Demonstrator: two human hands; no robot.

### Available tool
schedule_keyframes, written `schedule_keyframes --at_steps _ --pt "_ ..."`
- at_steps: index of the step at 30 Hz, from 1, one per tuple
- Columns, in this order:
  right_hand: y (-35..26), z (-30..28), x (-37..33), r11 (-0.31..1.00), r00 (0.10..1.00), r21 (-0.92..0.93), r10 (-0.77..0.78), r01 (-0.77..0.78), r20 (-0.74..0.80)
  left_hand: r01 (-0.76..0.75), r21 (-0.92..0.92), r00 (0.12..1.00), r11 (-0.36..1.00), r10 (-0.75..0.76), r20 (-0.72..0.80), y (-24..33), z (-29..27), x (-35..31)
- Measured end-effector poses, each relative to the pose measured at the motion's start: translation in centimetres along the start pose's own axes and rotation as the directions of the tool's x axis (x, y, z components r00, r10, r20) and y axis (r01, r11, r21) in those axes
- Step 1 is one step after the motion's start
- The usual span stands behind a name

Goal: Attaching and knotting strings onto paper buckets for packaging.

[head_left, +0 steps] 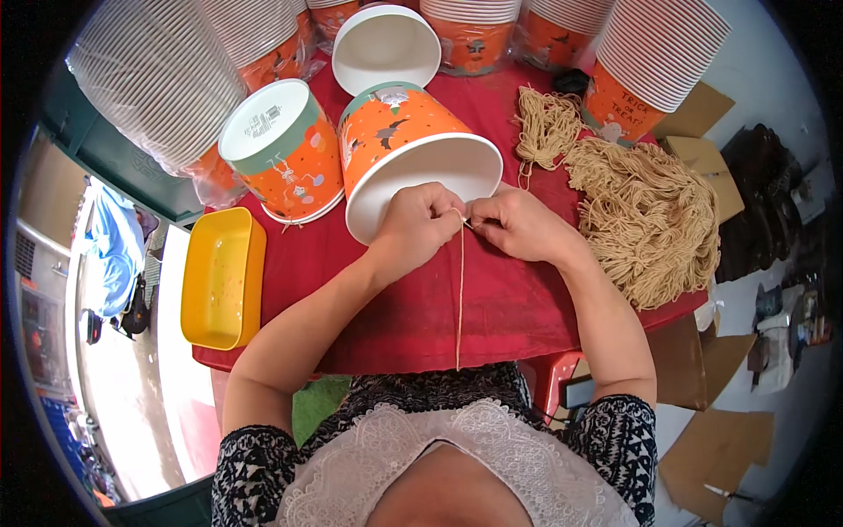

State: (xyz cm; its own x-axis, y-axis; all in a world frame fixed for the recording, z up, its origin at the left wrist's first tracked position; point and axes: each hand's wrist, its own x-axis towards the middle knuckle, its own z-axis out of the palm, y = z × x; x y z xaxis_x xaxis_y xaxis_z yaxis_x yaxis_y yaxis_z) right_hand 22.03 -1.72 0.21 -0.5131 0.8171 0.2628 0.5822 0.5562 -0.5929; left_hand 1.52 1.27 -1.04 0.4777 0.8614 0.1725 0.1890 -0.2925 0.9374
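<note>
An orange paper bucket with Halloween pictures and a green base band lies on its side, its white open mouth turned toward me. At its near rim my left hand pinches a thin tan cord, whose tail hangs down to the table's front edge. Close beside it, my right hand is also closed, thumb and fingertips together at the cord by the rim. The exact spot between the fingertips is partly hidden. To the left, a matching bucket stands upside down, with bits of cord at its rim.
A yellow plastic tub sits at the left edge of the red-covered table. Tan cord lies in a large heap and a smaller bundle at right. Stacked buckets line the back; another bucket lies behind mine.
</note>
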Motion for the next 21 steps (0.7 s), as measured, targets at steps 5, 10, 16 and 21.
schedule_keyframes --at_steps 5,10,16,21 --pt "0.2 0.0 0.0 1.0 1.0 0.019 -0.004 0.005 -0.01 0.234 -0.114 0.965 0.965 -0.217 0.148 1.3 -0.2 0.5" --pt "0.0 -0.4 0.2 0.996 0.999 0.08 0.035 -0.037 0.027 0.125 0.083 0.987 0.989 -0.132 0.088 -0.7 0.5 0.8" --pt "0.3 0.0 0.3 0.987 0.996 0.134 0.088 -0.089 0.018 0.043 0.22 0.995 0.975 -0.061 0.076 -0.3 0.8 0.3" --pt "0.1 0.3 0.2 0.978 0.99 0.16 0.14 -0.137 -0.005 -0.158 0.408 0.986 0.899 0.168 0.011 -0.2 1.8 -0.4"
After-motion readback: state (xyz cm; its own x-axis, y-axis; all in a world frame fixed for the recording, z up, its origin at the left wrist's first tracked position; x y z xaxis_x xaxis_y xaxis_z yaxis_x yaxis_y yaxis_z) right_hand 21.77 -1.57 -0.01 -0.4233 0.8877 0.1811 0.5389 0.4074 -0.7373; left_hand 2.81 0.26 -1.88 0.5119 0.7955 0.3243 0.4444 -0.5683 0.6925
